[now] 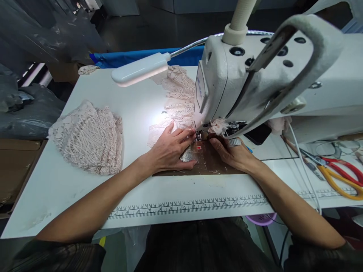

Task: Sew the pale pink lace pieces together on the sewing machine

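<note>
A white sewing machine [215, 79] stands over the right half of the table, its presser foot [199, 136] low over a brown metal plate [210, 162]. Pale pink lace [180, 98] lies gathered left of the machine head and runs toward the foot. My left hand [172, 147] rests flat with spread fingers, its fingertips on the lace edge beside the foot and its thumb over the plate. Just right of the foot is my right hand [231, 151], partly behind the machine's lower parts; its fingertips are hidden, and whether they grip anything does not show.
A pile of lace pieces [87, 139] sits at the left. A lit lamp [140, 70] on a bendable neck hangs over the table. A dark phone [258, 133] and scissors with orange and red handles [340, 177] lie at the right. A printed ruler [184, 207] follows the front edge.
</note>
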The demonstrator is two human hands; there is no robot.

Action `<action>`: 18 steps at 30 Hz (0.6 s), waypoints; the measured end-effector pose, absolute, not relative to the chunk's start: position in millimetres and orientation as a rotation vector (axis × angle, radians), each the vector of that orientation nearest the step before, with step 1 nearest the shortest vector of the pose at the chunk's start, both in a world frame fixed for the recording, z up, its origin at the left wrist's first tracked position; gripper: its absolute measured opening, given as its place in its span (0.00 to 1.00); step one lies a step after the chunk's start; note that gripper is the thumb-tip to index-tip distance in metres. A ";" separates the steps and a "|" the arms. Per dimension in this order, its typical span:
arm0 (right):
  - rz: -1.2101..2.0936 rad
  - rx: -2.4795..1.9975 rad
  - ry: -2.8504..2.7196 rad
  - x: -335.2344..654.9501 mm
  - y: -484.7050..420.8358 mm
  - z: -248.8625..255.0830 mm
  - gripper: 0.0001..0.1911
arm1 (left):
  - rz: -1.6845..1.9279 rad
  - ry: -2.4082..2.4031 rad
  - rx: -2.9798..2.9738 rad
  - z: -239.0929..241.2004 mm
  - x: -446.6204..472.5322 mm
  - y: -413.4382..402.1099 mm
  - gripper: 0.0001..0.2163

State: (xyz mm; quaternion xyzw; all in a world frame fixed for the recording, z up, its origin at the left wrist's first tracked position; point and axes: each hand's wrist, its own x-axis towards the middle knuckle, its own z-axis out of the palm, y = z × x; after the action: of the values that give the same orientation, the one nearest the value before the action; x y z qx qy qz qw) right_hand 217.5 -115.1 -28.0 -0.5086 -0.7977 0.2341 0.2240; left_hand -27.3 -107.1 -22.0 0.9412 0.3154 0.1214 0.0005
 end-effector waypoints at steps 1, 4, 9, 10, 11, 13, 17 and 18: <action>0.614 -1.421 -2.212 217.2 -116.7 -28.7 0.20 | 0.373 1.002 2.952 -22.2 -27.3 -107.4 0.29; 0.486 -1.471 -2.215 217.3 -118.4 -32.4 0.15 | 0.340 1.031 2.940 -22.1 -27.0 -107.9 0.30; 0.336 -1.460 -2.245 219.1 -116.9 -40.3 0.08 | 0.355 1.069 2.886 -19.9 -27.3 -103.1 0.21; 0.320 -1.449 -2.237 218.9 -117.0 -41.3 0.08 | 0.372 1.059 2.870 -19.0 -28.1 -100.7 0.19; 0.309 -1.438 -2.224 218.4 -117.3 -42.1 0.08 | 0.395 1.043 2.853 -18.0 -29.0 -97.8 0.17; 0.302 -1.420 -2.202 216.9 -118.4 -42.8 0.08 | 0.437 0.989 2.825 -16.1 -30.8 -89.7 0.15; 0.292 -1.375 -2.248 215.6 -120.7 -42.5 0.12 | 0.508 0.954 2.838 -15.5 -30.0 -61.4 0.13; 0.286 -1.369 -2.272 215.9 -121.1 -42.1 0.12 | 0.554 0.990 2.845 -16.2 -28.2 -51.8 0.13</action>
State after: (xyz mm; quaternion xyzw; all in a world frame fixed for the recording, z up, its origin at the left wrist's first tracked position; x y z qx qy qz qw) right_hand 215.9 -121.1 -42.1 -0.4988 -0.8279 0.1042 0.2344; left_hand -28.2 -51.8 -16.2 0.9282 0.3231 0.1806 0.0391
